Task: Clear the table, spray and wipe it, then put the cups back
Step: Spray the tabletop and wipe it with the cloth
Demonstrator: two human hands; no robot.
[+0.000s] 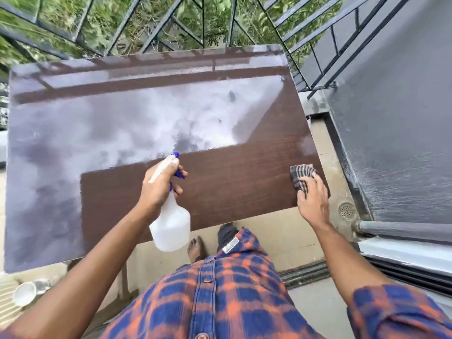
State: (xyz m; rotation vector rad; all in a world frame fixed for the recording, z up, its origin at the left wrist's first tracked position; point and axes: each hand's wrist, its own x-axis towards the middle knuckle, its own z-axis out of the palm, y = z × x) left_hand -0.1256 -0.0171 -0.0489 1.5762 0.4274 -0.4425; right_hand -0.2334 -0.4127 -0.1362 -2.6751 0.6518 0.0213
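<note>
A glossy dark brown table [234,182] fills the middle of the view and reflects the sky. My left hand [160,185] grips a white spray bottle [171,223] with a blue nozzle, held over the table's near edge. My right hand [313,199] presses a striped grey cloth [300,176] flat on the table near its right edge. A white cup [24,293] and a clear glass [42,286] stand on a slatted surface at the lower left, off the table.
A black metal railing [156,33] with greenery behind it runs along the far side. A grey wall [391,118] stands at the right, with a floor drain [346,210] and a pipe [401,228] below it. My feet are under the table's near edge.
</note>
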